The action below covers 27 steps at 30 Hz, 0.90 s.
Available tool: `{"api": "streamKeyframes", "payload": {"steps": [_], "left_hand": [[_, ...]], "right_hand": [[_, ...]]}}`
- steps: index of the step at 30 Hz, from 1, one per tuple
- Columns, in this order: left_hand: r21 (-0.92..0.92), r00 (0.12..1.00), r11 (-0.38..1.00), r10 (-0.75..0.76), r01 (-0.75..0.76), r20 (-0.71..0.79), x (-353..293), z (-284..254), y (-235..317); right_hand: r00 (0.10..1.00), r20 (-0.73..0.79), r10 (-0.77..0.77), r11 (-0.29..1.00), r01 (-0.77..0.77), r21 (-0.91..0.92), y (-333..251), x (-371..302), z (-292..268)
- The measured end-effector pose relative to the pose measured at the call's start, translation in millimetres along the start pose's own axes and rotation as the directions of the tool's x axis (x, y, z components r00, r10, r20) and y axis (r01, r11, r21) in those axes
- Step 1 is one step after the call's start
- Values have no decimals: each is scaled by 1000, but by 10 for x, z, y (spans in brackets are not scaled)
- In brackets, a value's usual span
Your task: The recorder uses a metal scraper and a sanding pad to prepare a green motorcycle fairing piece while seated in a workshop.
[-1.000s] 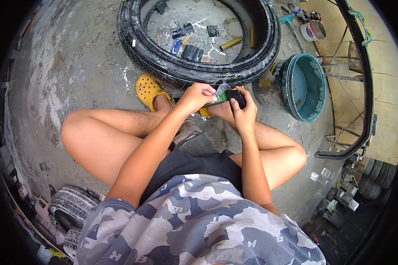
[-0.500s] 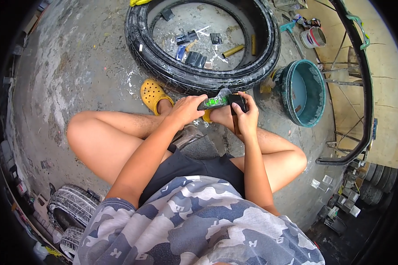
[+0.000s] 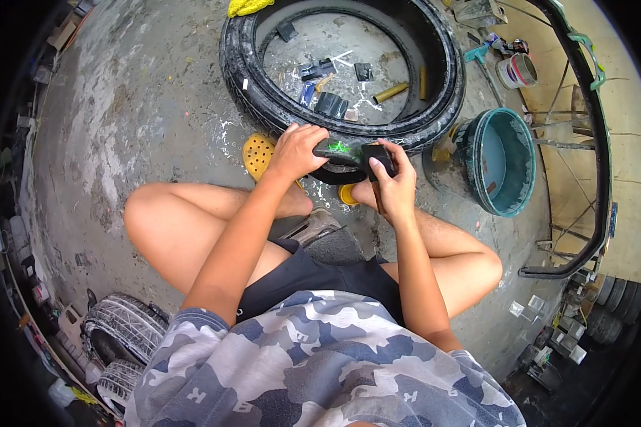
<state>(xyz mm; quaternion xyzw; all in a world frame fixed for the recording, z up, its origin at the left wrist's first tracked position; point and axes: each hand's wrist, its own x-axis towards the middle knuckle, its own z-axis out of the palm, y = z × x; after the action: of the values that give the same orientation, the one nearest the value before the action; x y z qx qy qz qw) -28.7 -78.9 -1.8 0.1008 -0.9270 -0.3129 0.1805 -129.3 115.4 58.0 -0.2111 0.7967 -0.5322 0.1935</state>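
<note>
I sit low over a concrete floor with bare knees spread. My left hand (image 3: 295, 151) grips one end of a black rubber strip (image 3: 340, 151) that carries a green mark. My right hand (image 3: 392, 181) holds a small black block (image 3: 377, 155) against the strip's other end. Both hands hover just in front of a large black tyre (image 3: 253, 78) lying flat on the floor. Inside the tyre's ring lie several small black pieces (image 3: 331, 103), a yellow tube (image 3: 390, 92) and white scraps. A yellow clog (image 3: 258, 153) is on my foot, below the left hand.
A teal bucket (image 3: 509, 203) stands on the right. A small paint can (image 3: 518, 70) and tools lie at the back right beside a black metal frame (image 3: 597, 142). Treaded tyres (image 3: 124, 329) lean at the lower left. A yellow rag (image 3: 246, 7) lies on the big tyre's far rim.
The view has shifted, so the big tyre sits higher and closer. My hands stay together on the rubber strip, and the right hand now presses the black block at its end.
</note>
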Motion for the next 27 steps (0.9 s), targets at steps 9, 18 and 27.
{"api": "streamKeyframes", "payload": {"steps": [9,18,27], "left_hand": [[14,990,1000,-2,4,-142,-82,163,-61],[-27,992,999,-23,20,-123,-122,168,-77],[-52,995,999,-11,6,-95,-73,159,-46]], "right_hand": [[945,148,-290,866,325,-380,-147,62,171],[896,332,-294,749,432,-502,-365,320,458],[857,407,-316,733,493,-469,-381,372,503]]}}
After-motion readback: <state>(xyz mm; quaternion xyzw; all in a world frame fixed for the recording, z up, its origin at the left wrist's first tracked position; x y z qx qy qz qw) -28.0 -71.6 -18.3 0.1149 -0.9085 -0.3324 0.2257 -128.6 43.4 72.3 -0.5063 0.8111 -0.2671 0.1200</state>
